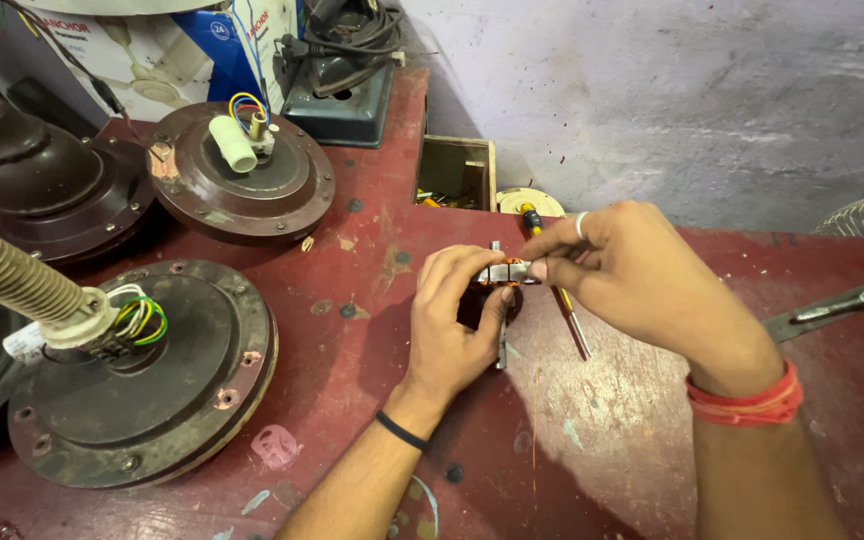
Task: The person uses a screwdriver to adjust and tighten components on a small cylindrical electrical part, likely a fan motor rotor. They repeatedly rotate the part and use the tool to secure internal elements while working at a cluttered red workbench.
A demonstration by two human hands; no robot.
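While both hands meet near the middle of the frame, they pinch one small metal part [508,272] between them, just above the red table [372,330]. The left hand [452,325] comes up from the bottom of the frame with its fingers curled around the left end of the part, and its thumb presses on the side. It wears a thin black band on the wrist. The right hand [632,275] comes in from the lower right, with its fingers bent and closed on the right end of the part. It has a ring on one finger and red threads around the wrist. The part is silver with a bit of orange, and most of it is hidden by the fingers, so I cannot tell its full shape. A screwdriver [555,285] with a yellow and black handle lies on the table right under the right hand, with its tip pointing to the lower right. A thin metal strip [501,345] sticks out below the left hand. At the left of the frame sits a big brown fan motor [142,380] with coloured wires. Another fan motor [242,175] sits in the upper left, with a white tube on top. A small wooden box [455,172] sits at the far edge of the table, above the hands. A flat grey metal bar [837,305] lies at the right edge.
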